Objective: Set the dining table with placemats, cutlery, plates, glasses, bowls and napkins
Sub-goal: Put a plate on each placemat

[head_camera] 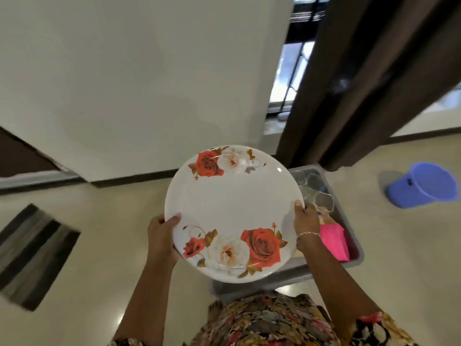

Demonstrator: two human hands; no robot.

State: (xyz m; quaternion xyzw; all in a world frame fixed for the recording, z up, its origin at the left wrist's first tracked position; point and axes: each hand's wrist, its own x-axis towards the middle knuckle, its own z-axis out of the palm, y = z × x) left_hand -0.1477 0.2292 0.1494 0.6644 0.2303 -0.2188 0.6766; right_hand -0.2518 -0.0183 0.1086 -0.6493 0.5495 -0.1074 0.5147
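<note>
I hold a large white plate (234, 208) printed with red and white roses, level in front of me above the floor. My left hand (162, 236) grips its left rim with the thumb on top. My right hand (305, 221), with a thin bracelet at the wrist, grips the right rim. Under and behind the plate sits a grey plastic tub (354, 243) on the floor. Inside it I see clear glasses (321, 198) and pink napkins (334, 240). The plate hides most of the tub.
A blue bucket (424, 184) lies tipped on the floor at the right. A striped grey mat (32, 255) lies at the left. A white wall and a dark door frame (349, 91) stand ahead. The floor is pale and glossy.
</note>
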